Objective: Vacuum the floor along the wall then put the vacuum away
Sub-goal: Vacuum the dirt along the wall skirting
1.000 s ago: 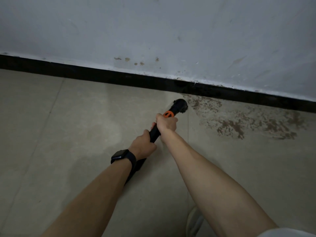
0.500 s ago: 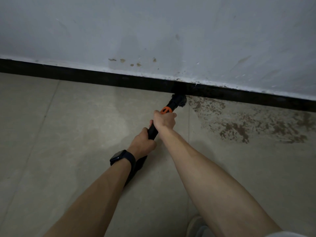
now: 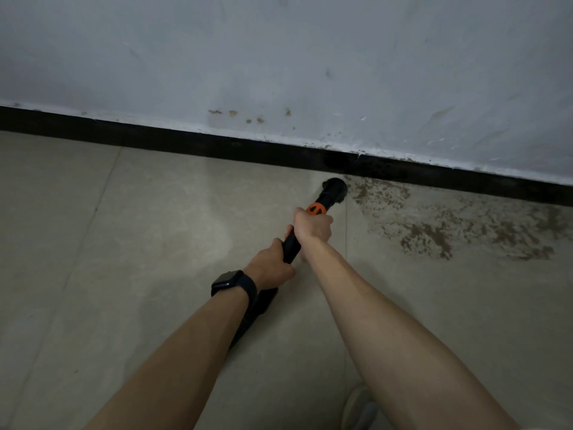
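A black vacuum wand (image 3: 292, 247) with an orange collar (image 3: 315, 209) points at the wall. Its round brush head (image 3: 335, 189) sits on the beige tiled floor (image 3: 155, 231), just short of the black skirting board (image 3: 248, 150). My right hand (image 3: 312, 225) grips the wand right behind the orange collar. My left hand (image 3: 271, 268), with a dark watch on its wrist, grips the wand lower down. The wand's rear end is hidden under my left forearm. Brown dirt (image 3: 434, 225) is spread over the floor to the right of the brush head.
The white wall (image 3: 310, 57) has small brown spots above the skirting. A light shoe (image 3: 359, 411) shows at the bottom edge under my right arm. The tiles to the left look plain.
The brush head went forward up to the skirting board, then drew back a little; it now sits at the left edge of the dirt patch. Both hands kept their grip.
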The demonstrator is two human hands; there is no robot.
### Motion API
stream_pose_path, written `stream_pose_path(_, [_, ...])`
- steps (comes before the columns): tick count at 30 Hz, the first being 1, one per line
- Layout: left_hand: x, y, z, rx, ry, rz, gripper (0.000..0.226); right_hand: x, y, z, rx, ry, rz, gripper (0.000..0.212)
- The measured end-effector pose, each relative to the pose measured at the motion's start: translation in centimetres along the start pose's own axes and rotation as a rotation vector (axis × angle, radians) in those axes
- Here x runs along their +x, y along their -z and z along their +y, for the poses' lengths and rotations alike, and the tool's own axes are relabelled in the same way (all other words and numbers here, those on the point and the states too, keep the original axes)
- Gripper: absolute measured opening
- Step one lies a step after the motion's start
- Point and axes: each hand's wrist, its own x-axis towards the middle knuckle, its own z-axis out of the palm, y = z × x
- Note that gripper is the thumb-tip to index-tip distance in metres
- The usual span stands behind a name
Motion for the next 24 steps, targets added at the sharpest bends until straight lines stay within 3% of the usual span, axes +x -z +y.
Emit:
stream_pose_path(9, [-4.7, 4.1, -2.5, 0.033, -0.033, -0.153, 0.042, -3.3, -0.4, -0.3, 0.175, 0.013, -0.017, 0.044])
stream_pose_path(13, [-9.1, 8.7, -5.2, -0.086, 0.009, -0.101, 0.046, -8.3, -4.1, -3.0, 0.187, 0.108, -0.107, 0.038])
stream_pose_path(17, [-16.3, 12.4, -7.8, -0.231, 0.138, -0.08, 0.06, -16.4, -7.0, -4.7, 0.079, 0.151, -0.213, 0.036])
stream_pose_path(20, [-23.4, 14.6, -8.8, -0.396, 0.227, -0.066, 0.054, -23.6, -8.0, -6.6, -0.055, 0.209, -0.336, 0.031])
stream_pose_path(24, [-33.5, 17.0, -9.3, -0.584, 0.305, 0.144, 0.042, -34.0, -8.8, -9.5, -0.289, 0.36, -0.483, 0.03])
